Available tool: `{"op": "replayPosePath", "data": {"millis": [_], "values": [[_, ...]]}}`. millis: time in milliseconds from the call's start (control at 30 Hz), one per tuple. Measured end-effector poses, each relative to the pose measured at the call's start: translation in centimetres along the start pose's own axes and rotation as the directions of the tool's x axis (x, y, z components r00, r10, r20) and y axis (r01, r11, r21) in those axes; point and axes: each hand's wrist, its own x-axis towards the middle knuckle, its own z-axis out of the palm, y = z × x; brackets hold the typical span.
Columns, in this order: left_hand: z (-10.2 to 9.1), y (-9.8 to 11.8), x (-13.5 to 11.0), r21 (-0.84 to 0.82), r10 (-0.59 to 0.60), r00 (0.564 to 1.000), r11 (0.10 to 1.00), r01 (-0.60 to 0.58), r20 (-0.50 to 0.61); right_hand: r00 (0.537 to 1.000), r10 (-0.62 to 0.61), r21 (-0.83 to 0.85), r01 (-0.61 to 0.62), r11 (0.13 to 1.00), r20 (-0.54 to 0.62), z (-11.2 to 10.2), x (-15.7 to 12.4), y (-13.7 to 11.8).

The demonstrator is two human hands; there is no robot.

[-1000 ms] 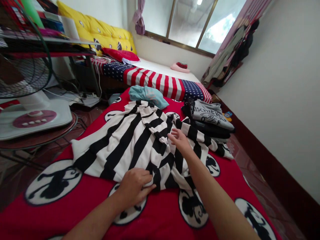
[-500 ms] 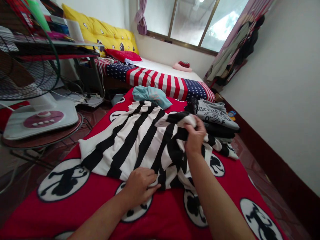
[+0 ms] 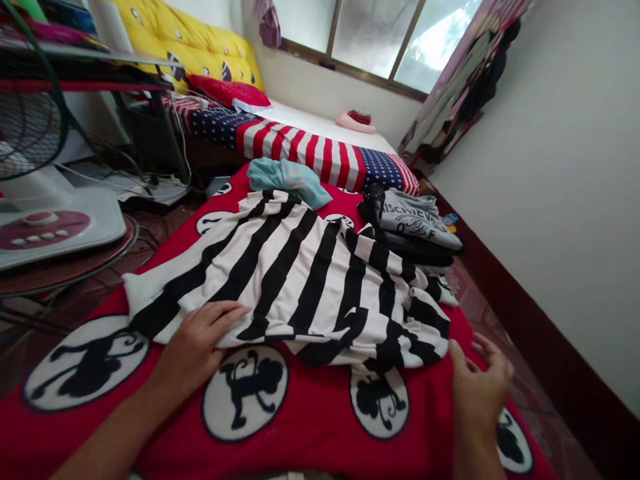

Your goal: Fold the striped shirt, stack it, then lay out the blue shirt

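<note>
Pressing striped shirt (image 3: pixel 300 280) on red blanket (image 3: pixel 320 417): left hand (image 3: pixel 193 350) flat on hem, keeping cloth spread; right hand (image 3: pixel 480 393) wide, empty, just beside shirt; folded clothes (image 3: pixel 415 227) beyond shirt.

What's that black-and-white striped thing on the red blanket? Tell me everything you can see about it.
The black-and-white striped garment is a soft-looking fabric with broad bands. It lies mostly spread out on the red blanket, with one white-ended corner reaching left and rumpled folds along its lower right. The left hand rests against its lower edge, and its far end meets a teal cloth.
</note>
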Motion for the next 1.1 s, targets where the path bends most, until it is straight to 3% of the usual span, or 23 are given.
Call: {"op": "replayPosePath", "data": {"millis": [33,100,167,200,233,367,433,633,800,833,867,967,1000,1033,1067,1100], "values": [[-0.7,-1.0,-0.4,0.047,-0.015,1.000,0.999,0.015,-0.001,0.997,-0.072,0.009,0.072,0.997,-0.006,-0.2,-1.0,-0.5],[-2.2,-2.7,-1.2,0.135,-0.056,0.998,0.989,0.056,0.000,0.956,-0.227,0.040,0.223,0.974,0.187,-0.5,-3.5,-1.8],[-3.5,-3.7,-1.8,0.201,-0.102,0.995,0.974,0.099,0.002,0.796,-0.343,0.072,0.356,0.932,0.499,-0.4,-5.9,-2.7],[-4.1,-4.0,-2.0,0.223,-0.122,0.993,0.968,0.119,0.000,0.711,-0.375,0.079,0.412,0.908,0.595,-0.3,-6.9,-3.0],[-4.5,-4.3,-2.2,0.235,-0.139,0.990,0.962,0.137,-0.007,0.668,-0.397,0.076,0.455,0.887,0.629,0.0,-7.7,-3.2],[-5.0,-4.6,-2.3,0.229,-0.189,0.982,0.955,0.190,-0.024,0.726,-0.521,0.092,0.543,0.835,0.449,1.1,-8.6,-3.5],[-4.7,-4.8,-2.3,0.230,-0.198,0.980,0.953,0.198,-0.026,0.724,-0.571,0.110,0.578,0.808,0.387,1.6,-8.4,-3.8],[-4.0,-5.6,-2.4,0.238,-0.174,0.984,0.955,0.176,-0.028,0.660,-0.541,0.047,0.611,0.790,0.522,3.5,-8.1,-5.0],[-4.0,-7.0,-2.9,0.187,-0.174,0.985,0.967,0.171,-0.002,0.674,-0.622,0.326,0.530,0.783,0.398,1.5,-6.1,-4.9],[-4.0,-7.3,-2.9,0.174,-0.166,0.986,0.971,0.165,-0.005,0.652,-0.646,0.358,0.538,0.763,0.398,0.6,-5.6,-4.7],[-4.1,-7.7,-2.9,0.165,-0.155,0.988,0.974,0.155,-0.012,0.599,-0.672,0.376,0.557,0.741,0.435,-0.3,-5.1,-4.4],[-4.3,-8.6,-2.6,0.173,-0.115,0.993,0.978,0.116,-0.010,0.333,-0.659,0.372,0.618,0.693,0.674,-2.6,-4.3,-3.8],[-4.4,-8.8,-2.4,0.182,-0.106,0.994,0.977,0.106,-0.009,0.271,-0.634,0.365,0.629,0.686,0.724,-3.1,-4.2,-3.8],[-4.6,-8.9,-2.2,0.191,-0.100,0.995,0.976,0.100,-0.009,0.255,-0.627,0.360,0.636,0.682,0.737,-3.4,-4.1,-4.1],[-4.8,-9.0,-2.0,0.197,-0.094,0.996,0.976,0.094,-0.011,0.285,-0.640,0.356,0.639,0.682,0.713,-3.5,-4.0,-4.5],[-5.0,-9.1,-1.8,0.199,-0.091,0.996,0.976,0.091,-0.011,0.344,-0.667,0.351,0.644,0.680,0.661,-3.4,-3.9,-5.0]]}}
